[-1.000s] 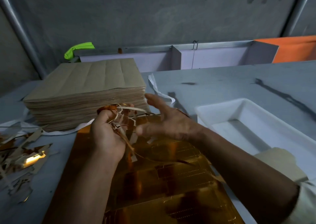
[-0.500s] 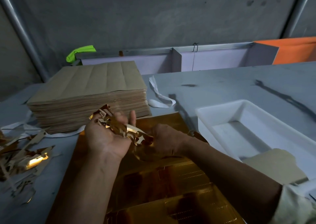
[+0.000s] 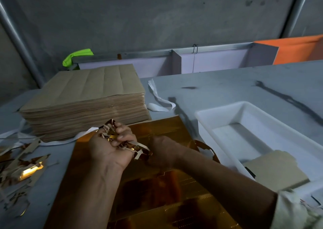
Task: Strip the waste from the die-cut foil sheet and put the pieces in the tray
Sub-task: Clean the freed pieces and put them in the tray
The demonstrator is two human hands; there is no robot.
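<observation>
A gold die-cut foil sheet [image 3: 167,193] lies flat on the grey table in front of me. My left hand [image 3: 108,148] holds a crumpled wad of gold foil waste strips [image 3: 111,132] above the sheet's far edge, fingers curled round it. My right hand [image 3: 162,150] is just right of it, gripping the trailing end of the same waste [image 3: 141,151]. A loose gold strip [image 3: 204,144] curls out past my right wrist. The white tray [image 3: 218,113] stands to the right and holds a brown cut piece [image 3: 272,169] at its near end.
A thick stack of brown sheets [image 3: 87,99] stands at the back left. Discarded foil scraps [image 3: 22,169] litter the table's left edge. White paper bands [image 3: 160,102] lie beside the stack. Partition boards [image 3: 209,60] and an orange panel [image 3: 297,48] line the far side.
My right hand went from spread open to closing on the waste next to my left hand. The loose strips have been bunched into a tighter wad in my left hand.
</observation>
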